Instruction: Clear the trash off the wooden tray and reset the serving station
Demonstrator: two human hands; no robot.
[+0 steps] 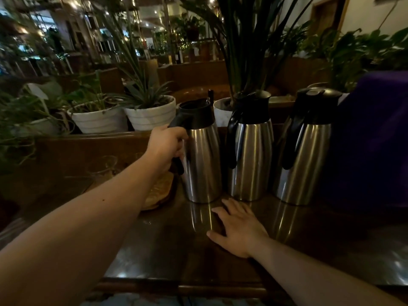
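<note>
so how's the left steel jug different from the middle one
The left jug has its lid open, while the middle jug is closed with a black cap. The left hand grips the left jug's handle; nobody touches the middle jug. The right hand lies flat on the table in front of them. Both are brushed steel with black tops and handles, standing upright.

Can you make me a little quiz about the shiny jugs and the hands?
1. How many steel jugs stand on the table?
2. True or false: the right hand holds a jug.
3. Which hand grips the left jug by its handle? A) left B) right C) neither

Key: 1. Three: the left one, the middle jug and the right jug. 2. False; it lies flat on the table. 3. A, the left hand.
</note>
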